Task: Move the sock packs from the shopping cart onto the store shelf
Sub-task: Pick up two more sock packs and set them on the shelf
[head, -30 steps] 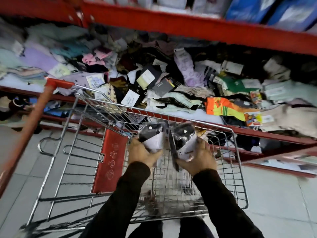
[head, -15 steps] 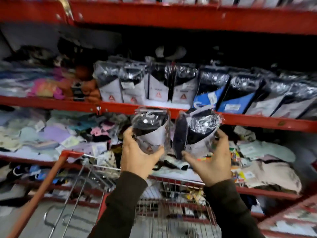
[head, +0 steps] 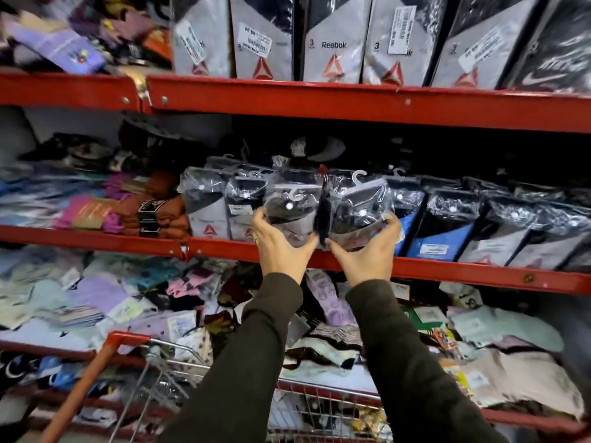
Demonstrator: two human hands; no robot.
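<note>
My left hand (head: 280, 247) grips a clear-wrapped pack of dark socks (head: 292, 206) from below. My right hand (head: 367, 254) grips a second such sock pack (head: 355, 212) beside it. Both packs are upright at the front lip of the middle red shelf (head: 479, 273), in front of a row of like packs (head: 447, 225) standing there. The shopping cart (head: 319, 401) shows at the bottom, its wire rim under my forearms and its orange handle (head: 96, 372) at lower left. The cart's inside is mostly hidden by my sleeves.
The top shelf (head: 319, 100) carries tall grey and black sock boxes (head: 332, 43). Brown folded socks (head: 160, 212) and coloured ones fill the middle shelf's left. The lower shelf holds a loose heap of mixed socks (head: 128, 298).
Both hands have risen from over the cart to the middle shelf's front edge, carrying the two packs. My view has tilted upward, so the top shelf now shows.
</note>
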